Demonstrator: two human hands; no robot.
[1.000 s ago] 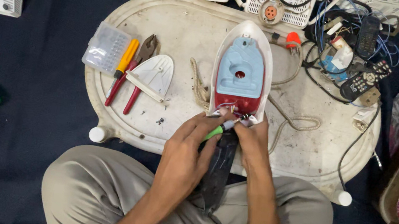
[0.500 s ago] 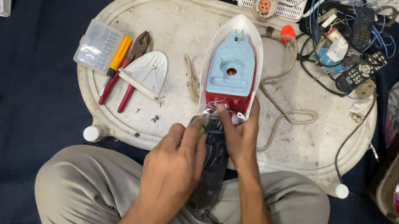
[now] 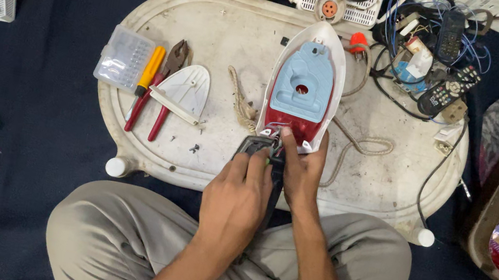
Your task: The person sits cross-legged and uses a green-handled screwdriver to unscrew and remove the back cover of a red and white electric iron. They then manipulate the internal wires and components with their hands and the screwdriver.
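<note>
Hands [image 3: 269, 184] grip dark part at opened iron's [image 3: 303, 88] rear.

Both hands [image 3: 269, 184] grip the opened iron's [image 3: 303, 88] rear

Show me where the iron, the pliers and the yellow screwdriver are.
Iron [image 3: 303, 85]: head view, on its blue inner plate.
Pliers [image 3: 177, 55]: head view, on the metal jaws above the red handles.
Yellow screwdriver [image 3: 151, 67]: head view, on the middle of its handle.
</note>
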